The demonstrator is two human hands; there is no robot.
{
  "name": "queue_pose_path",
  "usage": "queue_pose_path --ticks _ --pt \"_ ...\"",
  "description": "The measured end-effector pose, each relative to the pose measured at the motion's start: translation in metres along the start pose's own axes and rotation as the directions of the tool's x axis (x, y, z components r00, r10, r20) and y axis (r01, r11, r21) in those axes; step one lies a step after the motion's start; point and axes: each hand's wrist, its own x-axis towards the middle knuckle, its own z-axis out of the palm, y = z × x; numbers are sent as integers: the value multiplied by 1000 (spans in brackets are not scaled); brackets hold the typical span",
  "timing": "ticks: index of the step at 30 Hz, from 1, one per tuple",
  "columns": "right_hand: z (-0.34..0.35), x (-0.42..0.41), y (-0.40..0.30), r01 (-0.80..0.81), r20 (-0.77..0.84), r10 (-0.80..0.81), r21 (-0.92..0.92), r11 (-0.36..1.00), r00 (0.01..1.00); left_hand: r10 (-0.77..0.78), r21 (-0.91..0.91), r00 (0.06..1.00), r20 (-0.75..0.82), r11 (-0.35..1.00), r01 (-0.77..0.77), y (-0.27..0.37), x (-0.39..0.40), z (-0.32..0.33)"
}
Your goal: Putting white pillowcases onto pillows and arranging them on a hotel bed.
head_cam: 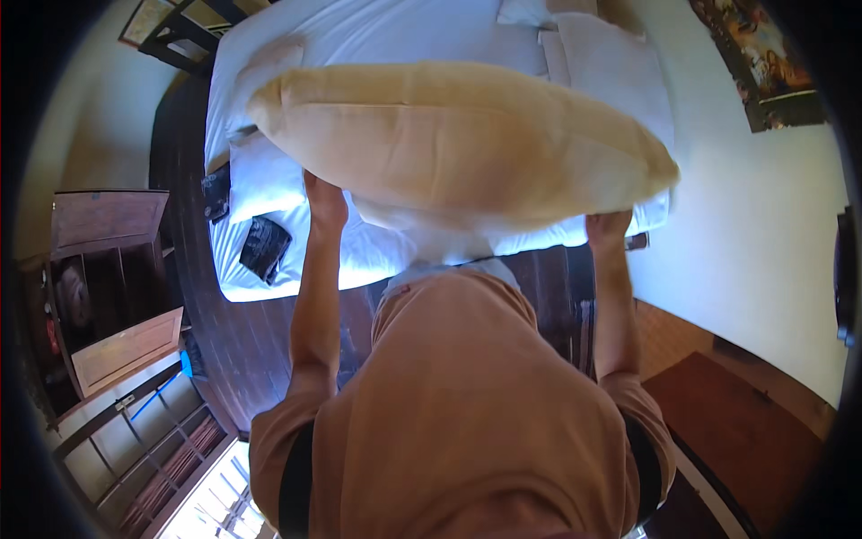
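A large cream pillow [458,135] is held up in front of me, above a bed with a white sheet [390,23]. My left hand [326,201] grips its lower edge near the left end. Under the right end, my right hand [609,226] has hold of it too. The pillow hides most of my fingers and the middle of the bed. Left of the pillow, a white pillow [266,176] lies on the mattress. A folded black cloth or bag [265,249] rests near the bed's front left corner.
More white pillows [599,57] lie by the right wall. Another black item [217,193] sits at the bed's left edge. A wooden cabinet [111,222] stands open at left, past the dark plank floor [236,364]. On the right wall hangs a picture [761,60].
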Motion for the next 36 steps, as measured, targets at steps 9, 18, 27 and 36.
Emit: queue_pose_path --ticks 9,18,27,36 --pt "15 -34 24 350 282 -207 -759 550 937 -166 84 961 -223 978 189 21 -3 -2" --pt "32 -15 10 112 137 -14 -743 660 990 -140 299 981 -135 938 176 61 5 -16" --pt "41 -19 13 264 193 -181 -659 705 964 -55 379 998 -40 923 66 74 3 -20" --pt "72 -29 3 339 87 -390 -686 643 917 45 465 985 -167 884 38 65 -8 -22"
